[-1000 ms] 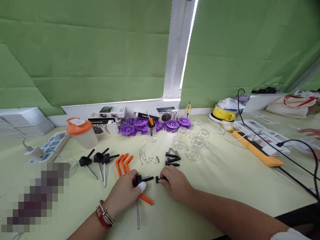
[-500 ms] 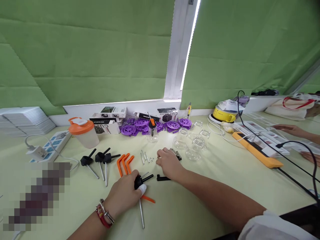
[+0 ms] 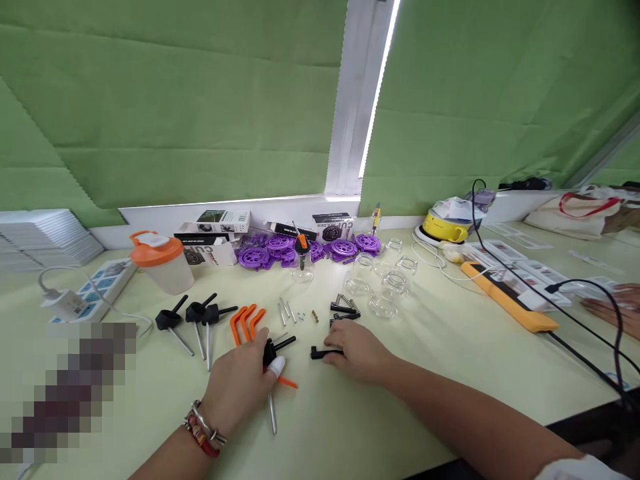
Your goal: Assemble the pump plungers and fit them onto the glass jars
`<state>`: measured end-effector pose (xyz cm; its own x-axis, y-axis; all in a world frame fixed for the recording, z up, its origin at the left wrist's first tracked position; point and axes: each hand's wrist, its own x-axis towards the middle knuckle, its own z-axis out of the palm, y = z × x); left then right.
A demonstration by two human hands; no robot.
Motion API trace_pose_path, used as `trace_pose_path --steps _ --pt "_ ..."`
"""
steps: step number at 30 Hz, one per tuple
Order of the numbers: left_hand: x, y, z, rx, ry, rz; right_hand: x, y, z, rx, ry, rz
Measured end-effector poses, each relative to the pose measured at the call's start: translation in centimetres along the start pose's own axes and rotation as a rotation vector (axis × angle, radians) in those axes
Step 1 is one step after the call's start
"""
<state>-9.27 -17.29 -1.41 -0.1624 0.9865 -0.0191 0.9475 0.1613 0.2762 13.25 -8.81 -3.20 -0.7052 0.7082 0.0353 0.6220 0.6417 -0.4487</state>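
- Near the middle of the near side of the table, a black block with a metal rod (image 3: 273,413) sits in your left hand (image 3: 237,373), thumb and fingers clamped around the black block (image 3: 270,352); the rod points toward the near edge.
- An orange handle (image 3: 289,383) juts out to the right from beneath that hand; whether it joins the block is hidden.
- Just to the right, a slim black lever (image 3: 319,354) lies level, its right end pinched between the thumb and fingers of your right hand (image 3: 361,351); whether it clears the tabletop you cannot tell from here.
- On the far side of your right hand, coiled springs (image 3: 349,302) and more black pieces (image 3: 343,309) lie clustered.
- To their left, metal pins (image 3: 286,311), tiny screws (image 3: 301,317) and brass-coloured bits (image 3: 315,317) are laid out in small groups.
- On the far side of your left hand, three bent orange handles (image 3: 245,321) rest side by side; farther left lie three black heads with rods (image 3: 168,321).
- Clear glass jars (image 3: 383,308) stand and lie to the far right of your hands, near purple discs (image 3: 254,257) along the far side.
- A shaker cup (image 3: 165,272) with an orange lid stands far left.
- At the far right edge, another person's hands (image 3: 615,308) rest on the table (image 3: 400,427).
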Motion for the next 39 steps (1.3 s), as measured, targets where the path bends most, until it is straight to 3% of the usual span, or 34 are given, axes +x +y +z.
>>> trace_pose_path --steps 4,9,16,25,39 --pt "-0.8 1.2 0.8 0.025 0.114 0.154 -2.0 1.0 0.4 0.092 0.026 0.070" --pt "-0.9 3.7 1.5 0.100 0.090 0.447 -2.4 1.6 0.2 0.208 0.080 0.113" --pt "1.3 6.3 1.9 0.199 0.083 0.581 -2.5 1.7 -0.4 0.248 0.116 0.098" --pt "2.4 6.3 2.8 0.174 0.080 0.598 -2.3 2.4 -0.4 0.184 0.112 0.100" --pt "2.5 5.8 0.8 0.290 0.062 0.550 -2.3 3.7 -1.2 0.049 0.146 0.196"
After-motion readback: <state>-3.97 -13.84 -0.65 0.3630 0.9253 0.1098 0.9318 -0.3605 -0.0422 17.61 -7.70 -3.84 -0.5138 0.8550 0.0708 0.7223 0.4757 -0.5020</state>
